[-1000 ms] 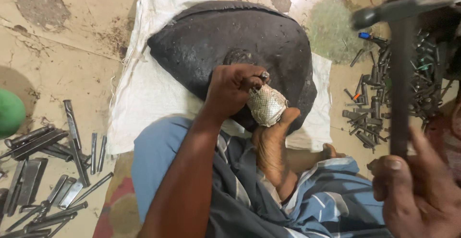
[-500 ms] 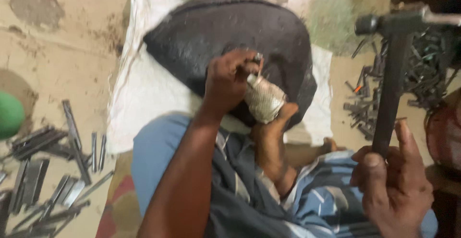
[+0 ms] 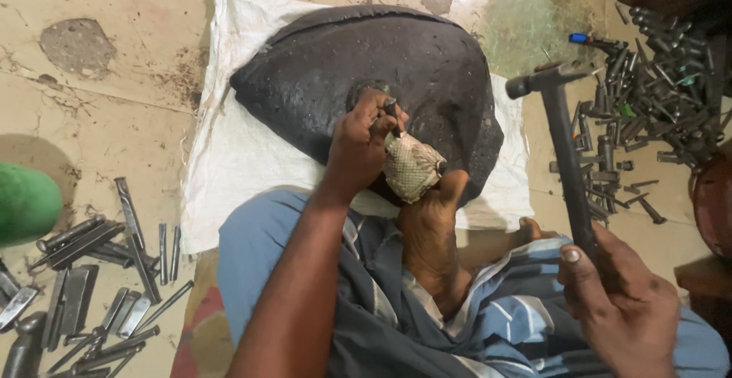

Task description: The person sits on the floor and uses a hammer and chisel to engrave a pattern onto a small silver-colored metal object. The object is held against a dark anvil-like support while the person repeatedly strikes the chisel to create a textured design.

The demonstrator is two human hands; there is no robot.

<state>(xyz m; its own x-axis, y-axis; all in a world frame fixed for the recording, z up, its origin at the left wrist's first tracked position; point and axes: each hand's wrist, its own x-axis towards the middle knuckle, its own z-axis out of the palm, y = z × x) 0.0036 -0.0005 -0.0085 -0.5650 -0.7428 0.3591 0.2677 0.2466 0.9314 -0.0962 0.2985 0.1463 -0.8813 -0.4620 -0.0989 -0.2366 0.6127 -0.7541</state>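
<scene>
My left hand (image 3: 364,145) grips a small metal punch (image 3: 390,111), its tip set on a patterned silvery workpiece (image 3: 412,166). The workpiece rests on a large black rounded block (image 3: 335,65), and my bare foot (image 3: 428,218) presses against it from below. My right hand (image 3: 621,302) holds a dark hammer by its handle (image 3: 568,164), raised upright at the right, the hammer head (image 3: 543,79) apart from the punch. The block lies on a white woven sack (image 3: 244,157) spread on the floor.
Several loose steel punches and chisels (image 3: 91,271) lie on the floor at the lower left. Another heap of metal tools (image 3: 656,96) fills the upper right. A green round object (image 3: 27,202) sits at the left edge. My lap is covered in blue striped cloth (image 3: 488,324).
The hammer has come down and inward from high at the right, its head now lower and closer to the block. My left hand has kept the punch on the workpiece.
</scene>
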